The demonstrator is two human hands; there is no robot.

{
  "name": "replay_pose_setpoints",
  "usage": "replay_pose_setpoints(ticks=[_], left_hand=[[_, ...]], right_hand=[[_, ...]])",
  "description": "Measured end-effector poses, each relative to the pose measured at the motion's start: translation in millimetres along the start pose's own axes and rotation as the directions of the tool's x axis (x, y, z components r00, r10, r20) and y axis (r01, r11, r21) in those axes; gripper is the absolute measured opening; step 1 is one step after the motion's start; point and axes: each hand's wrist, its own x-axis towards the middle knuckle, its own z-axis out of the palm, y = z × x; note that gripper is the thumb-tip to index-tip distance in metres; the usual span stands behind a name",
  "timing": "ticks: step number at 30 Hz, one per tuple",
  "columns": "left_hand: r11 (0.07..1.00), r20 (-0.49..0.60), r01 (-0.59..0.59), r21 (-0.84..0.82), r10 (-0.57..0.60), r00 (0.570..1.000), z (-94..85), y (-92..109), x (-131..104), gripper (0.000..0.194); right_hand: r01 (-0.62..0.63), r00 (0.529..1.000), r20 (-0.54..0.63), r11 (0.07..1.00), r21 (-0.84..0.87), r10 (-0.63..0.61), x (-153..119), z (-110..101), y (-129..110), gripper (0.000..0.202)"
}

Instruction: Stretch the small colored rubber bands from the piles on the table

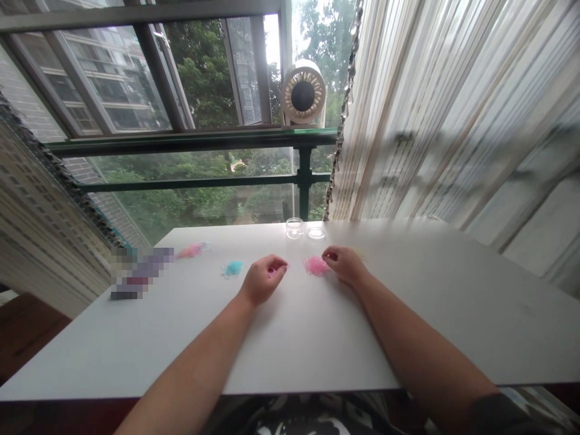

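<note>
My left hand [265,279] is closed in a pinch over the white table [290,350], with small pink-purple strands [272,272] showing at its fingers. To its right lies a pink pile of thin bands or strands [316,266]. My right hand [343,264] is at the right edge of that pile, fingers pinched together; whatever they hold, if anything, is too small to name. Left of my left hand sits a turquoise pile [232,269]. Farther left is a pink-orange pile [191,250].
A small clear round container [294,228] and a clear round lid or dish [316,232] stand at the table's far edge. A pixelated object [144,273] lies at the left edge. Beyond the table are a round fan [303,96], a green railing [203,142] and curtains [430,109].
</note>
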Motion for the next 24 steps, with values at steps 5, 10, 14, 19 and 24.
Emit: replay_pose_setpoints(ticks=[5,10,14,19,24], left_hand=[[1.000,0.003,0.005,-0.002,-0.005,1.000,-0.1,0.2,-0.5,0.019],[1.000,0.000,0.010,-0.008,-0.010,1.000,0.3,-0.4,-0.4,0.019],[1.000,-0.005,0.022,-0.004,-0.022,1.000,1.1,0.6,-0.6,0.019],[1.000,-0.001,0.021,-0.010,-0.021,1.000,1.9,3.9,-2.0,0.018],[1.000,-0.006,0.016,-0.006,-0.016,1.000,3.7,5.5,-2.9,0.017]], right_hand=[[0.002,1.000,0.000,1.000,0.009,-0.002,0.2,0.3,0.0,0.016],[0.010,1.000,0.011,1.000,0.016,-0.010,0.5,-0.2,-0.5,0.017],[0.010,1.000,0.017,1.000,0.018,-0.010,0.0,-0.8,-0.8,0.017],[0.011,1.000,0.023,1.000,-0.003,-0.011,-1.0,-1.4,-0.2,0.018],[0.005,0.998,0.066,1.000,-0.019,-0.004,-1.4,-2.1,0.7,0.020]])
